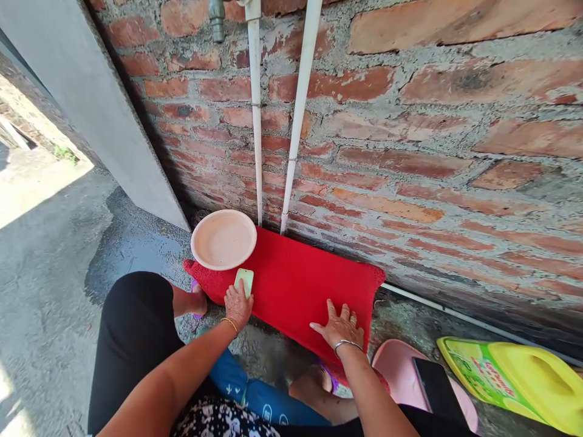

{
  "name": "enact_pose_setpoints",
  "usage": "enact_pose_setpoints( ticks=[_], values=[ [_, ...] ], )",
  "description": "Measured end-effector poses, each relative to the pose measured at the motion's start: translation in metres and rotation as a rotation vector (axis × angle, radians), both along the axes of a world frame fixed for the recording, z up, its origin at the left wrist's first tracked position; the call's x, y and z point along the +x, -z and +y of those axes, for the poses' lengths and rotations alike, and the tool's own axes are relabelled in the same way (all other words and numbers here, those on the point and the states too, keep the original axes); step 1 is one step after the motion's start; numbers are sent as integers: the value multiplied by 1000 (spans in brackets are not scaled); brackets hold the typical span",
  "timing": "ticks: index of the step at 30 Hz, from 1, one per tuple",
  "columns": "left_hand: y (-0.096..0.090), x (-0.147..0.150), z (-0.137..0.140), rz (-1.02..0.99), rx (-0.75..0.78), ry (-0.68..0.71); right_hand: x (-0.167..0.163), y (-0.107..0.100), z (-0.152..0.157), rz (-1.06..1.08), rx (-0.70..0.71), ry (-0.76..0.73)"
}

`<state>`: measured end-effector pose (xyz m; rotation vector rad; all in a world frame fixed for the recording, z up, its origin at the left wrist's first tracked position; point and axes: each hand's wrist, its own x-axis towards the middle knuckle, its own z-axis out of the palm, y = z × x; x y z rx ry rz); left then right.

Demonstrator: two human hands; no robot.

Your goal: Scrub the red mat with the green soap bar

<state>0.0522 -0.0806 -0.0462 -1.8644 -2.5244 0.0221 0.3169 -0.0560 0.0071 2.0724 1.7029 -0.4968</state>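
Cloth (300,273), bright red, lies mid-scene before me, the left hand (238,304) gripping a pale green bar (246,279) beside the basin (225,241), the right hand (342,329) splayed over its right part.

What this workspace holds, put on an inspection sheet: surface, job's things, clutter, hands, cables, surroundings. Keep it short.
Surface: red cloth spread out, its support hidden; a pale basin stands on its left end.
Job's things: pale green block on the cloth, near the basin; its exact kind is unclear.
Clutter: black phone-like slab on a pink plastic piece; yellow container beside them.
Hands: left hand grips the block; right hand rests on the cloth, fingers spread.
Cables: nothing seen.
Surroundings: brick wall with white pipes; grey panel at left; dark, wet-looking floor patch.
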Motion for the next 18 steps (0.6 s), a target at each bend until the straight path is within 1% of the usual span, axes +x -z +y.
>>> enact_pose_setpoints(
  ticks=[3, 4, 5, 6, 7, 10, 11, 12, 13, 14, 15, 16, 18],
  values=[
    [6, 18, -13, -21, -9, 260, 7, 16, 0, 7, -19, -9],
    [6, 22, -14, -29, -9, 311, 8, 18, 1, 11, -20, -16],
    [4, 23, -13, -36, -7, 317, 8, 20, 1, 14, -20, -24],
    [1, 23, -9, -42, -2, 276, 8, 21, 2, 15, -20, -30],
    [-2, 20, -4, -47, 2, 198, 8, 21, 2, 13, -21, -35],
    [-14, 11, 20, -59, -8, -82, 6, 19, 2, 6, -24, -40],
    [-17, 11, 26, -63, -16, -138, 6, 18, 2, 4, -24, -41],
    [-19, 13, 31, -67, -23, -165, 5, 16, 2, 3, -26, -40],
    [-20, 17, 32, -73, -30, -161, 5, 15, 2, 2, -28, -40],
    [-20, 24, 31, -81, -40, -129, 4, 14, 3, 2, -33, -37],
    [-18, 33, 27, -91, -54, -67, 4, 13, 3, 3, -39, -34],
    [-16, 43, 21, -103, -71, 19, 3, 12, 3, 2, -46, -30],
    [-12, 61, 7, -129, -102, 249, 2, 10, 3, -1, -54, -22]
  ],
)
